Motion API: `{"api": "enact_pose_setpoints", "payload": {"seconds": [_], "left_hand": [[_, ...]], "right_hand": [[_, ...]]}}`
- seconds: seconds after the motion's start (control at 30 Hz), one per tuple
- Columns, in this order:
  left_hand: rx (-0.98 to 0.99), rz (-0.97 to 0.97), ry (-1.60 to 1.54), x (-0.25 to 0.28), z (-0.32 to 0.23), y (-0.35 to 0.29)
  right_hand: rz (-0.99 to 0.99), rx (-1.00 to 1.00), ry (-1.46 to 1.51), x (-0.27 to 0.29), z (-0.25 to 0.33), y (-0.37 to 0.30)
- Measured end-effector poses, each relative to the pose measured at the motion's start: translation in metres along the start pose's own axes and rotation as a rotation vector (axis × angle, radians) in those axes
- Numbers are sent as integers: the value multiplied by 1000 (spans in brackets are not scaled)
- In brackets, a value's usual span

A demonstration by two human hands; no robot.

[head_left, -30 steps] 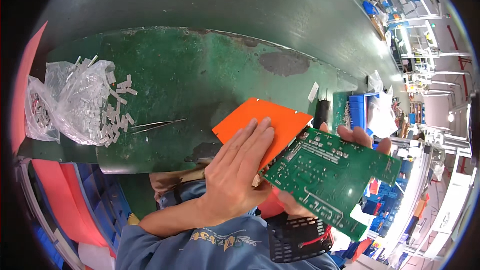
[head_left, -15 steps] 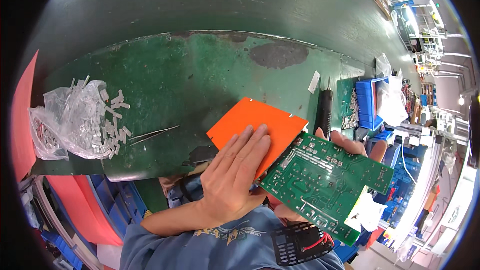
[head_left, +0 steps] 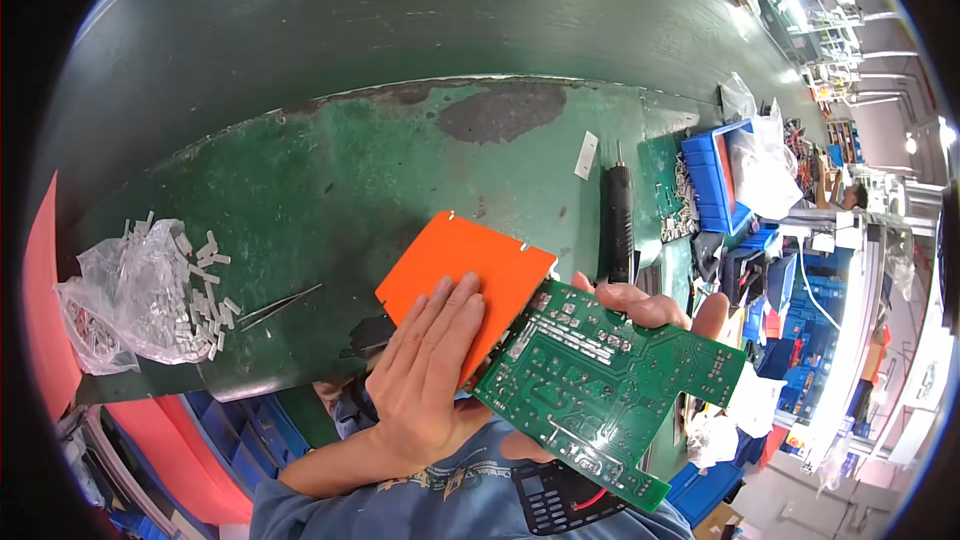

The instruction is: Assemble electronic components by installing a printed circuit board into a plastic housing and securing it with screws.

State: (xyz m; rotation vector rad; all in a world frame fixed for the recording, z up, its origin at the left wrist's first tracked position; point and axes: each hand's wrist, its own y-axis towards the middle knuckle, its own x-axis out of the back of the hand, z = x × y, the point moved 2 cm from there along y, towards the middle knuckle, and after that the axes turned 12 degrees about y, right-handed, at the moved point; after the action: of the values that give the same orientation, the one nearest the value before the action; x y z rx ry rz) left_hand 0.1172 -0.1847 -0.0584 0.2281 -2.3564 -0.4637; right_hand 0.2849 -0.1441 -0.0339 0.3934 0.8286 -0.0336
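My left hand [head_left: 425,380] lies with straight fingers across an orange sheet [head_left: 465,245]; its thumb is hidden, apparently underneath. Along one edge the sheet meets a green circuit board [head_left: 590,390], whose solder side faces up. My right hand [head_left: 655,308] holds the board from below, its fingertips showing past the far edge and part of the hand at the near edge. Board and sheet are raised in front of my body. Below the board, close to my shirt, is a black slotted plate [head_left: 545,500] with a red wire; what supports it is hidden.
Clear bags [head_left: 150,285] with small silvery pieces spilling out lie on the green bench at left, near tweezers [head_left: 280,305]. Beyond the board are a black pen-shaped screwdriver [head_left: 618,220] and a white tag [head_left: 586,155]. A blue bin [head_left: 715,180] stands at right.
The view has shifted, so bench items and hands appear displaced, mostly leftward. My left hand stays on the orange sheet and my right hand keeps its hold on the board.
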Motion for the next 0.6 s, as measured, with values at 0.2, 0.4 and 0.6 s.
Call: {"api": "enact_pose_setpoints", "payload": {"seconds": [0.2, 0.4, 0.6], "left_hand": [[-17, 16, 18, -1, -1, 1], [-23, 22, 19, -1, -1, 0], [-20, 21, 16, -1, -1, 0]], "right_hand": [[130, -107, -88, 19, 10, -3], [291, -7, -294, 6, 12, -5], [317, 43, -295, -7, 8, -1]]}}
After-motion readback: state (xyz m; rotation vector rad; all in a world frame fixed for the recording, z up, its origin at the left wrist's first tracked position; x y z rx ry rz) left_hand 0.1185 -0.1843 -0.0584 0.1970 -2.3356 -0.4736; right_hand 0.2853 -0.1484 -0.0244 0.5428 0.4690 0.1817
